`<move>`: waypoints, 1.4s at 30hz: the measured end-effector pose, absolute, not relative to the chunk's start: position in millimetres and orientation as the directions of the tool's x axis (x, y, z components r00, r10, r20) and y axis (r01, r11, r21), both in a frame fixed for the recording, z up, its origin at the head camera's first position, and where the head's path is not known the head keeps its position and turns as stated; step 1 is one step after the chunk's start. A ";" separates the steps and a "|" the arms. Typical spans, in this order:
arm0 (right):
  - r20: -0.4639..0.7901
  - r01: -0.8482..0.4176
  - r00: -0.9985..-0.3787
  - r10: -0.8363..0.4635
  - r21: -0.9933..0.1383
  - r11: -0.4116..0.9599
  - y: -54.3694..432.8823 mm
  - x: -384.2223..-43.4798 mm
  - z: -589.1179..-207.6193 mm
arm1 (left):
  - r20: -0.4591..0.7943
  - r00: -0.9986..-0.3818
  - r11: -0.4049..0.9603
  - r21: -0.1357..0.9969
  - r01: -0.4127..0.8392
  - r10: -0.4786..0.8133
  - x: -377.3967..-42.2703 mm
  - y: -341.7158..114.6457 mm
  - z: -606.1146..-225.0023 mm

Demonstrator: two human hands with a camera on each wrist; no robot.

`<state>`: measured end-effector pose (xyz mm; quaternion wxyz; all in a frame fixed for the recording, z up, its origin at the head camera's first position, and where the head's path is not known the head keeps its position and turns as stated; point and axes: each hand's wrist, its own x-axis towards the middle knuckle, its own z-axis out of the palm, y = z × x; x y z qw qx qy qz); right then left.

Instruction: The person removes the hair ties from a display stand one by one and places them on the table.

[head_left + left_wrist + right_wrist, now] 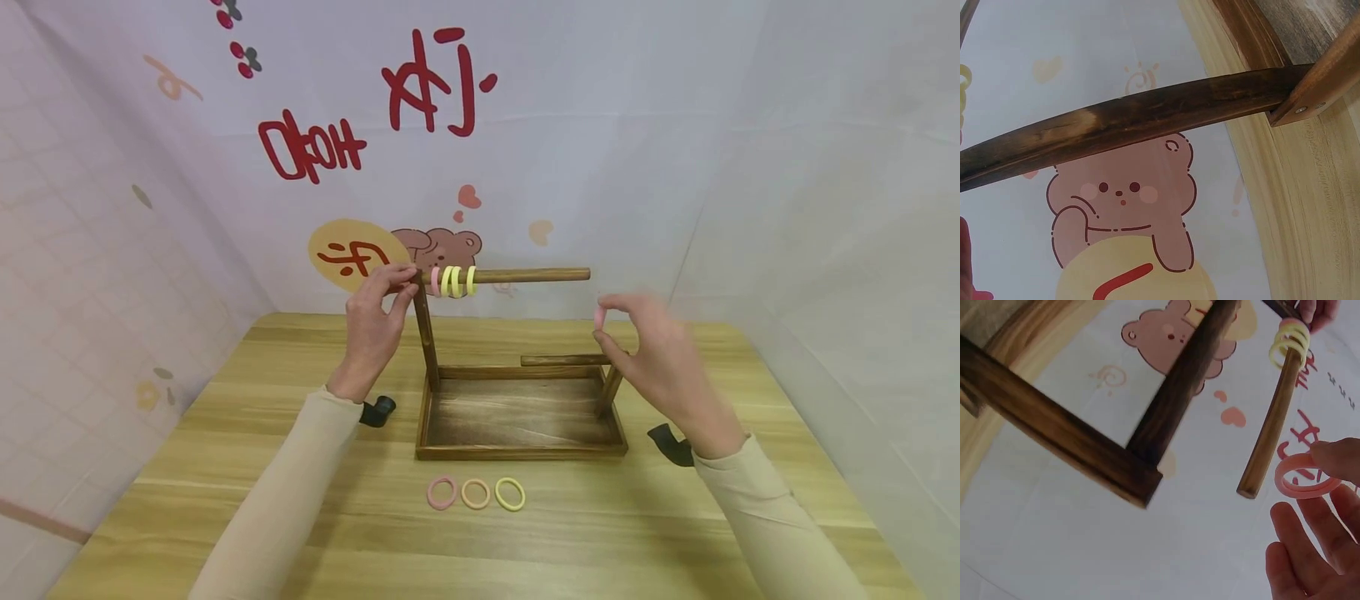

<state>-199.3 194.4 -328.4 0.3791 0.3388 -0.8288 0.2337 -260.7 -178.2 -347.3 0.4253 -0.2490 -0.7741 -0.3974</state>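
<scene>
A wooden stand [517, 453] has a tray base and two posts, each with a horizontal bar. At the top of the tall left post, my left hand [377, 323] grips the stand between thumb and fingers. Several hair ties, one pink and the others yellow [456, 282], hang on the upper bar [536, 275] near that post. My right hand [663, 362] pinches a pink hair tie [1282, 478] above the lower bar [562, 361], right of the upper bar's free end. In the right wrist view this tie is apart from the bar, with its opening visible.
On the table [360, 533] before the tray lie a pink ring [431, 493], an orange ring [465, 498] and a yellow ring [498, 493] in a row. Black curved objects [670, 446] show by both wrists. A printed cloth [600, 125] hangs behind.
</scene>
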 end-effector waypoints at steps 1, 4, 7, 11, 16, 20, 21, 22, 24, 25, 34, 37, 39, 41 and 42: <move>0.780 -0.744 -0.487 -0.392 -0.135 0.654 194.4 -196.2 -330.7 | 0.856 -0.515 0.559 0.405 0.724 0.047 -260.4 -178.2 -346.9; 0.756 -0.762 -0.504 -0.416 -0.164 0.626 194.4 -186.9 -338.2 | 0.855 -0.517 0.556 0.407 0.725 0.048 -260.2 -178.6 -346.0; 0.733 -0.780 -0.521 -0.437 -0.201 0.593 193.7 -178.5 -346.7 | 0.855 -0.516 0.559 0.403 0.724 0.052 -260.6 -179.2 -346.0; 0.714 -0.798 -0.530 -0.457 -0.238 0.554 191.9 -168.2 -358.3 | 0.856 -0.514 0.562 0.398 0.725 0.057 -260.8 -179.3 -346.9; 0.698 -0.820 -0.524 -0.489 -0.259 0.510 185.8 -156.7 -373.9 | 0.859 -0.510 0.555 0.403 0.728 0.046 -260.0 -178.6 -347.2; 0.657 -0.819 -0.545 -0.520 -0.288 0.496 180.8 -147.1 -385.8 | 0.860 -0.509 0.547 0.411 0.729 0.033 -259.6 -177.7 -346.8; 0.651 -0.820 -0.545 -0.529 -0.282 0.497 179.8 -144.9 -388.4 | 0.859 -0.510 0.546 0.412 0.729 0.033 -259.5 -177.5 -346.6; 0.645 -0.821 -0.543 -0.538 -0.270 0.504 179.0 -142.8 -391.1 | 0.859 -0.510 0.546 0.412 0.729 0.033 -259.5 -177.3 -346.6; 0.633 -0.824 -0.540 -0.555 -0.262 0.503 177.7 -139.1 -395.7 | 0.860 -0.510 0.546 0.411 0.730 0.035 -259.4 -177.2 -346.4; 0.627 -0.825 -0.538 -0.563 -0.253 0.506 177.4 -137.4 -398.1 | 0.859 -0.511 0.548 0.410 0.729 0.036 -259.2 -177.1 -346.3; 0.610 -0.858 -0.495 -0.619 -0.230 0.460 173.7 -130.1 -412.5 | 0.860 -0.508 0.558 0.400 0.727 0.044 -258.7 -177.4 -346.5; 0.603 -0.867 -0.486 -0.633 -0.239 0.438 172.5 -128.9 -417.0 | 0.857 -0.514 0.558 0.408 0.723 0.038 -258.3 -177.1 -346.1; 0.589 -0.865 -0.491 -0.642 -0.242 0.440 171.7 -128.0 -419.7 | 0.854 -0.518 0.556 0.415 0.721 0.035 -258.0 -177.0 -345.9; 0.570 -0.860 -0.502 -0.651 -0.247 0.447 170.8 -127.0 -422.3 | 0.853 -0.521 0.555 0.418 0.719 0.033 -258.2 -176.9 -346.0; 0.560 -0.857 -0.507 -0.655 -0.248 0.451 170.4 -126.7 -423.6 | 0.851 -0.524 0.556 0.421 0.717 0.032 -258.1 -176.9 -345.9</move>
